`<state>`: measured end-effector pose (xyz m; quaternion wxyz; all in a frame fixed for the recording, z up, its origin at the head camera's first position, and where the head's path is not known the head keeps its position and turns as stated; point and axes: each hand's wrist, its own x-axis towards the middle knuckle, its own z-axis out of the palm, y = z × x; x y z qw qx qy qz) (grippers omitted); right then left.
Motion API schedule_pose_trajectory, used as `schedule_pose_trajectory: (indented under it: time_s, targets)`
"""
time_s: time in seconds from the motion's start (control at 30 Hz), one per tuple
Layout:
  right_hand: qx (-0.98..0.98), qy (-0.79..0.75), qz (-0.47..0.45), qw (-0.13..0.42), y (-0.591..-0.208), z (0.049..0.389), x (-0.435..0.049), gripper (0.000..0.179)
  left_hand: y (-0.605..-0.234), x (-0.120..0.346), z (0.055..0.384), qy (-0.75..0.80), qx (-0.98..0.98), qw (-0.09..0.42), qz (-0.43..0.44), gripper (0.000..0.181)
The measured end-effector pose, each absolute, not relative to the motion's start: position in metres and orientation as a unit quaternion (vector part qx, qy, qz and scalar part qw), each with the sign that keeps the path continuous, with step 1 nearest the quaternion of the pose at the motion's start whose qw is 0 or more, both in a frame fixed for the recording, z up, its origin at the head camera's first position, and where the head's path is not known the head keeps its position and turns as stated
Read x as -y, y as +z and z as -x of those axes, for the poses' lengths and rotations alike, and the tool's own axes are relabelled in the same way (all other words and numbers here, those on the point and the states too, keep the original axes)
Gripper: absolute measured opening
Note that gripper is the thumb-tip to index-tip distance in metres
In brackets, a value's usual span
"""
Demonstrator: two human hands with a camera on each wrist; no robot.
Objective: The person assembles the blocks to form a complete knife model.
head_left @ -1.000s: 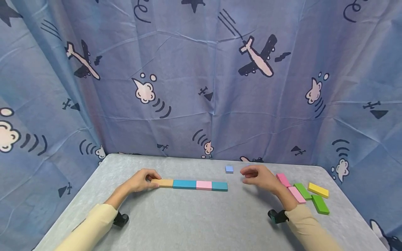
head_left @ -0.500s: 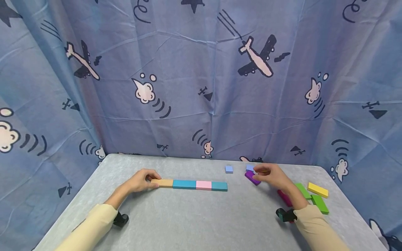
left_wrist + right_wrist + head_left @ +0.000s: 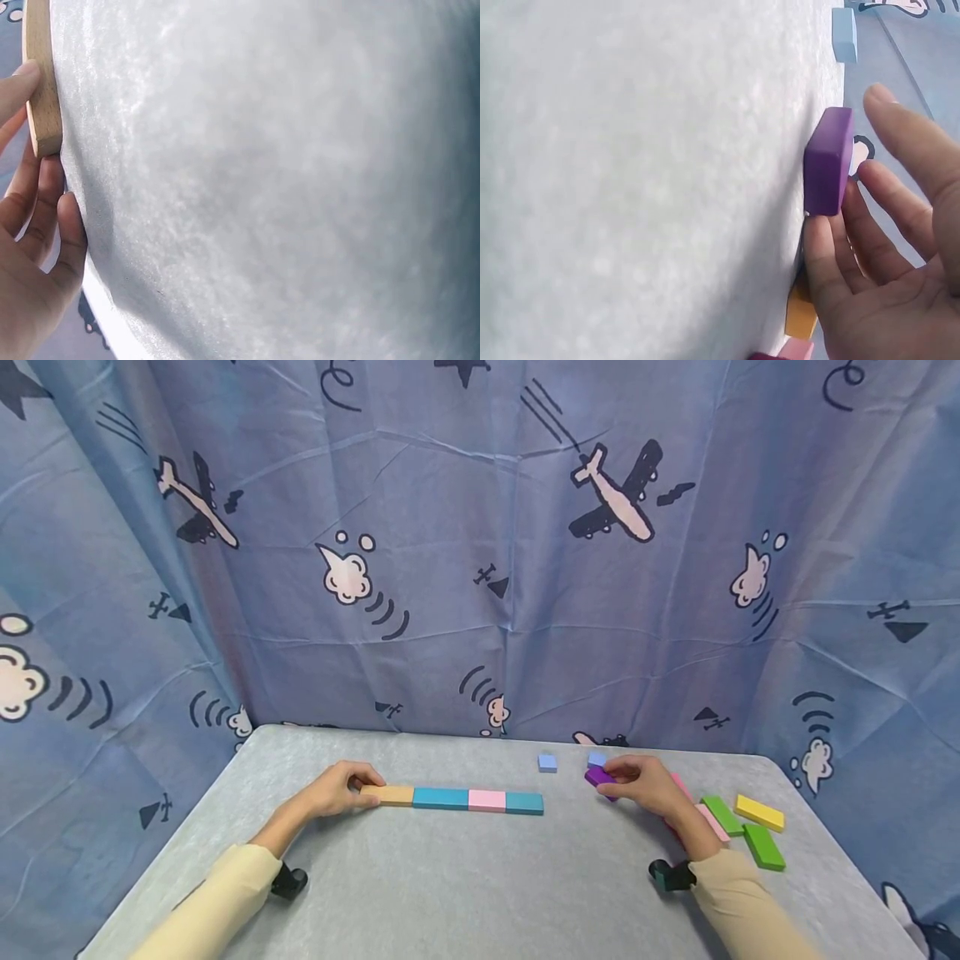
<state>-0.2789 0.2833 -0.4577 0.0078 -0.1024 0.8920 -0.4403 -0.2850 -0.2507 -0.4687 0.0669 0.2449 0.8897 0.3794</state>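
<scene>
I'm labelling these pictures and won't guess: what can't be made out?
- Dark red block: head view, mostly behind the right arm; right wrist view, cut by the bottom edge.
- Orange block: right wrist view, partly behind the right hand.
- One blue block: head view, partly covered by the purple block.
- Tan block: head view, one end hidden by the left hand.

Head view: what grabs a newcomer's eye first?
Probably the blue curtain printed with airplanes, filling the background behind the grey table. Next, the row of four blocks lying end to end near mid-table, with the left hand holding the orange block at its left end. Then the vivid purple block at the right hand, right of the row.
</scene>
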Motion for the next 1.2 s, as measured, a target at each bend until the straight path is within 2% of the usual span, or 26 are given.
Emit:
schedule_pose_trajectory:
  time_s: [0.4,1.2]
  targets:
    - [-0.895,-0.433,0.1,-0.033,-0.465,0.285,-0.276,0.036,-0.468,0.251,0.285,0.38,-0.89,0.068,-0.243,0.018]
    - [-0.892,-0.442,0.095,0.003,-0.457,0.273,-0.284,0.034,-0.469,0.251,0.285,0.374,-0.89,0.063,-0.251,0.018]
